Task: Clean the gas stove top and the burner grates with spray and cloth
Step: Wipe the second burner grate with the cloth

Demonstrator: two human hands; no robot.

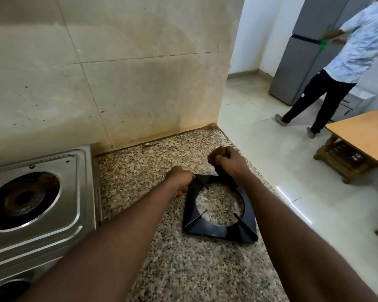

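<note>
A black square burner grate (218, 225) lies flat on the speckled granite counter (183, 269), right of the steel gas stove (52, 205). My left hand (180, 179) grips the grate's far left corner. My right hand (229, 164) holds a bunched brown cloth (216, 154) and presses it on the grate's far right corner. The stove's near burner (22, 199) stands bare, with no grate on it. No spray bottle is in view.
A stained tiled wall (118, 73) backs the counter. The counter's right edge drops to a pale tiled floor. A second person (340, 62) stands at a grey fridge (310, 51). A low wooden table (362, 138) stands at the right.
</note>
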